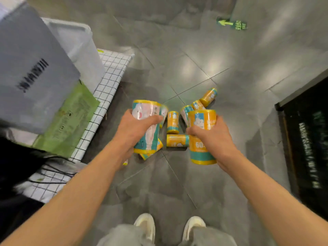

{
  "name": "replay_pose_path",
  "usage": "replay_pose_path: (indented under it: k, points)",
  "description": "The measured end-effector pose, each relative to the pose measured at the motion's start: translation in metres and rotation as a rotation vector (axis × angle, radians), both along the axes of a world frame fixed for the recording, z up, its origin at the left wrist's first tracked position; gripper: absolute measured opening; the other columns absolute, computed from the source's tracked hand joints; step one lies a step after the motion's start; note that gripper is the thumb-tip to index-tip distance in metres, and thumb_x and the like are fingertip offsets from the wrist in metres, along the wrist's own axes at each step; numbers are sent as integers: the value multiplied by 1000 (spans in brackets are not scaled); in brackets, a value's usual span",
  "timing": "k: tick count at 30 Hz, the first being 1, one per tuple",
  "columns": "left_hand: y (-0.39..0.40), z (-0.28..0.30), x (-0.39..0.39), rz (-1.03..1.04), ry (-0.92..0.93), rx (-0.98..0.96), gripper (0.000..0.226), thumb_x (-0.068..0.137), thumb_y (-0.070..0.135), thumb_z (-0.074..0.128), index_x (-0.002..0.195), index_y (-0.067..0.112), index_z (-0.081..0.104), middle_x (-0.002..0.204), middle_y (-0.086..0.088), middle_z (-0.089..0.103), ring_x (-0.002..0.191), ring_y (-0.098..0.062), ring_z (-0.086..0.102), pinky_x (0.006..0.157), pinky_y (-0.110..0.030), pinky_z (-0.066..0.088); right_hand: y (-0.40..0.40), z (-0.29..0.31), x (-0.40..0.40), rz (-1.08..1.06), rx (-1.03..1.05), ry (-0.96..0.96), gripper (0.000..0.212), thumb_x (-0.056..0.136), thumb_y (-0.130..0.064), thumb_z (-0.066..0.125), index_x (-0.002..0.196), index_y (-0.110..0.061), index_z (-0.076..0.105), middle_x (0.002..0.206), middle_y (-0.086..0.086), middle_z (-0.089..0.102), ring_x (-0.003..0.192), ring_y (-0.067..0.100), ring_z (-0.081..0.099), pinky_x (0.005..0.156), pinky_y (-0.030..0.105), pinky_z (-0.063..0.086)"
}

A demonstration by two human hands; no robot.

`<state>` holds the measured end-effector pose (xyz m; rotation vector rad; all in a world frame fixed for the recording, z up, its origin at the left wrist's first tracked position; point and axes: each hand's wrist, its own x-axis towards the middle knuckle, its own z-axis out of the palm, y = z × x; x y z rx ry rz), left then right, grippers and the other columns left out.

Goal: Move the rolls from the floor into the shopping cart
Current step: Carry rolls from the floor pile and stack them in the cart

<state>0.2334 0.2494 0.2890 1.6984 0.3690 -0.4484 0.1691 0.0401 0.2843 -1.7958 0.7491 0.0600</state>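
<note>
My left hand grips a pink, yellow and teal roll, held upright above the floor. Fingers of my right hand curl round a yellow and teal roll, also lifted. Between and beyond my hands, several small yellow rolls lie scattered on the grey floor tiles; another roll peeks out under the left one. The shopping cart, lined with white black-grid fabric, stands at the left.
In the cart sit a grey box, a green package and a clear plastic bin. At the right stands a black mat or board. My two shoes are at the bottom.
</note>
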Motion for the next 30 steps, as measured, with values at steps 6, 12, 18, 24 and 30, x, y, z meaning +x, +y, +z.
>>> replay_pose_path:
  k: [6, 12, 18, 24, 30]
  points:
    - [28, 283, -24, 69, -73, -33, 67, 49, 45, 88, 108, 19, 69, 92, -3, 77, 79, -18, 75, 79, -46, 63, 15, 296, -3, 64, 40, -82, 50, 65, -30, 88, 105, -20, 61, 88, -4, 70, 77, 14, 69, 76, 37, 58]
    - [58, 530, -38, 109, -245, -73, 71, 46, 48, 88, 108, 22, 66, 96, -2, 77, 87, -22, 75, 83, -50, 61, 56, 541, -6, 153, 44, -181, 77, 48, -42, 84, 115, -15, 60, 101, 8, 71, 86, 23, 71, 74, 41, 61]
    - [112, 658, -57, 189, -317, -119, 72, 50, 49, 91, 112, 22, 66, 97, -3, 77, 87, -24, 76, 80, -51, 62, 106, 669, -5, 252, 136, -303, 50, 73, -31, 86, 113, -18, 60, 100, 7, 69, 91, 27, 71, 70, 39, 59]
    - [157, 699, -87, 394, -426, -213, 42, 71, 28, 90, 106, 18, 67, 95, -8, 77, 81, -21, 76, 70, -38, 62, 164, 717, 6, 424, 151, -355, 43, 81, -26, 83, 115, -18, 59, 105, 9, 71, 88, 24, 71, 67, 39, 60]
    - [192, 724, -148, 637, -574, -221, 54, 63, 36, 88, 110, 15, 71, 101, -11, 77, 89, -28, 76, 80, -46, 62, 226, 753, -7, 730, 277, -391, 26, 86, -16, 77, 107, -17, 62, 92, 5, 73, 76, 19, 71, 61, 35, 61]
